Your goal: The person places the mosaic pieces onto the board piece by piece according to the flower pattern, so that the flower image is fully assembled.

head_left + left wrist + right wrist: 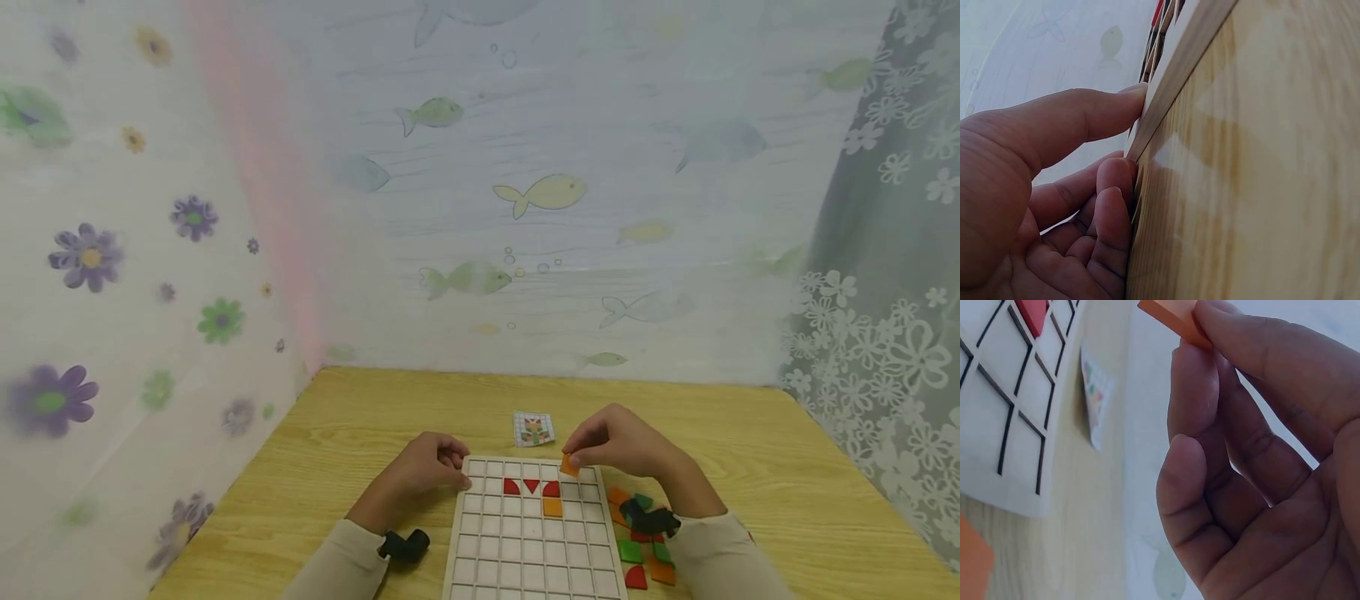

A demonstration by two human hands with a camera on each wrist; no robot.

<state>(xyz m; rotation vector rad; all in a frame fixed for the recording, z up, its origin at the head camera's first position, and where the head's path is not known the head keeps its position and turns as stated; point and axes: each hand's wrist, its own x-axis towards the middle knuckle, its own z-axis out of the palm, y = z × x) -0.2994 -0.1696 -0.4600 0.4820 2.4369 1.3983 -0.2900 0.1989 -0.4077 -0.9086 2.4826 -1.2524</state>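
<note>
Pinching an orange square between thumb and finger, the right hand is near the board's top right corner, bottom middle of the frame, while the left hand grips its top left corner, likely to keep it still.

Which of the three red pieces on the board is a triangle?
The middle one, the red triangle; the quarter-circles on either side each have a curved edge.

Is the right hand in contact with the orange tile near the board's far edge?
Touching: the right wrist view shows the right hand pinching the orange tile, thumb against it.
</note>
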